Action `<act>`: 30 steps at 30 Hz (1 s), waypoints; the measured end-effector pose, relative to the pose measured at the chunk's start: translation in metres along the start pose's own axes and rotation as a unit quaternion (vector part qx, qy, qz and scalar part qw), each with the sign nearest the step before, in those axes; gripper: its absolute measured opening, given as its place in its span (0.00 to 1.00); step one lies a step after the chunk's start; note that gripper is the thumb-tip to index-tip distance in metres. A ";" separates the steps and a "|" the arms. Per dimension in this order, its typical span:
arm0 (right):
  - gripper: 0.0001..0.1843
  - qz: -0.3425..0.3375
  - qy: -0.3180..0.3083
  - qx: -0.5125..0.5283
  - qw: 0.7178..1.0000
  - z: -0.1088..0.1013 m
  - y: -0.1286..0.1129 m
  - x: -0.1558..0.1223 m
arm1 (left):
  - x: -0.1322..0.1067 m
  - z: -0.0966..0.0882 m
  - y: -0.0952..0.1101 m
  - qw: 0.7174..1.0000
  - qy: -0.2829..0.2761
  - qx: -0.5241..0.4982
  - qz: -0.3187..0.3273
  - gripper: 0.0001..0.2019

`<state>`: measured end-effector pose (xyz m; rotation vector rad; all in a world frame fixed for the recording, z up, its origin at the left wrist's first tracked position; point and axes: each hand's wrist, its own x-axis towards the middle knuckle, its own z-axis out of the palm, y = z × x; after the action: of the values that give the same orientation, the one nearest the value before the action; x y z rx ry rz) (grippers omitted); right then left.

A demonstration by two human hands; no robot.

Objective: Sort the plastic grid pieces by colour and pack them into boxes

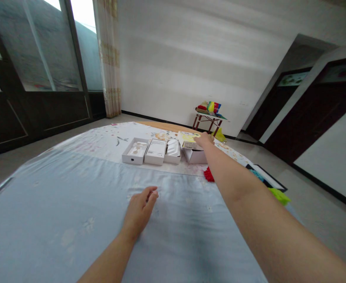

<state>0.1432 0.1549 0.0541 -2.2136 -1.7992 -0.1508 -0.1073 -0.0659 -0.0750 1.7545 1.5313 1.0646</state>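
My right hand reaches far forward, its fingers closed at the right end of a flat yellow box. That yellow box lies over an open white box; my forearm hides part of the white box. Left of it stand a white box with white moulded pieces inside, a white box with printed text on its face and an open white box with a shaped insert. Nearer to me, my left hand rests on the pale blue cloth, fingers loosely curled, thumb and forefinger apart, holding nothing.
Something red and crumpled lies beside my right forearm. At the right edge are a dark-framed flat item and a yellow-green item. A small table with colourful things stands by the wall. Flowered cloth covers the far side.
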 end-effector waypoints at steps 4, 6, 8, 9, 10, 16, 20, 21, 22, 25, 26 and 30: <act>0.36 -0.019 -0.037 -0.026 0.999 0.024 -0.018 -0.011 | 0.000 0.001 -0.001 1.000 -0.001 0.015 0.004 0.21; 0.37 -0.057 -0.041 -0.042 0.997 0.035 -0.024 -0.015 | 0.000 0.001 -0.002 1.000 -0.003 0.010 0.001 0.21; 0.37 -0.089 -0.038 -0.057 0.994 0.042 -0.026 -0.017 | 0.000 0.001 -0.001 1.000 -0.005 0.003 -0.005 0.21; 0.36 -0.100 -0.036 -0.063 0.992 0.045 -0.027 -0.017 | 0.000 0.001 -0.001 1.000 -0.006 0.002 -0.008 0.21; 0.34 -0.109 -0.033 -0.068 0.991 0.047 -0.026 -0.018 | 0.000 0.001 -0.001 1.000 -0.007 0.004 -0.009 0.21; 0.23 -0.137 -0.022 -0.085 0.987 0.043 -0.017 -0.016 | 0.002 0.001 -0.004 1.000 -0.005 0.023 0.002 0.21; 0.22 -0.131 -0.030 -0.103 0.985 0.028 -0.002 -0.012 | 0.002 0.002 -0.004 1.000 -0.014 0.026 0.003 0.22; 0.22 -0.127 -0.037 -0.108 0.985 0.024 0.002 -0.010 | 0.002 0.002 -0.003 1.000 -0.015 0.027 0.003 0.22; 0.22 -0.122 -0.045 -0.112 0.985 0.021 0.006 -0.010 | 0.002 0.002 -0.003 0.999 -0.016 0.028 0.002 0.22; 0.24 -0.112 -0.068 -0.121 0.984 0.017 0.013 -0.011 | 0.002 0.001 -0.002 0.999 -0.016 0.028 -0.001 0.22; 0.25 -0.110 -0.076 -0.123 0.983 0.018 0.014 -0.012 | 0.002 0.001 -0.002 0.999 -0.018 0.028 -0.002 0.22; 0.29 -0.102 -0.104 -0.138 0.980 0.025 0.011 -0.017 | 0.001 0.001 -0.003 0.999 -0.028 0.042 -0.005 0.23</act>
<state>0.1479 0.1442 0.0242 -2.2937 -2.2414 -0.2331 -0.1078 -0.0639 -0.0782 1.8147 1.5693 0.9518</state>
